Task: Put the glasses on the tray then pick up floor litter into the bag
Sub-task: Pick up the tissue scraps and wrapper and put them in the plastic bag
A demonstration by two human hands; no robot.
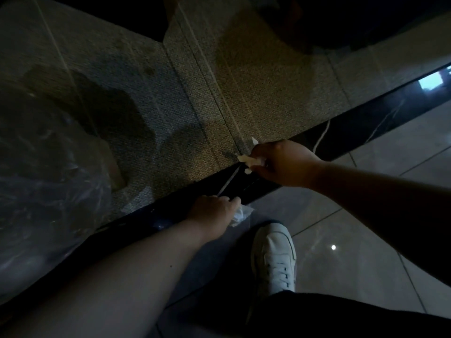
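The scene is dim. My right hand (pixel 280 162) reaches down to the carpet's edge and is closed on pale scraps of paper litter (pixel 247 159), which stick out from my fingers. My left hand (pixel 214 213) grips the bunched rim of a clear plastic bag (pixel 48 172). The crumpled plastic shows just past my knuckles, and the bag's body billows out over the left of the view. No glasses or tray are in sight.
Speckled carpet (pixel 207 93) covers the upper part, bordered by a glossy black strip (pixel 366 123). Pale shiny floor tiles (pixel 353 228) lie at the right. My white shoe (pixel 274 257) stands on the tiles below my hands. A thin white cord (pixel 322 135) crosses the black strip.
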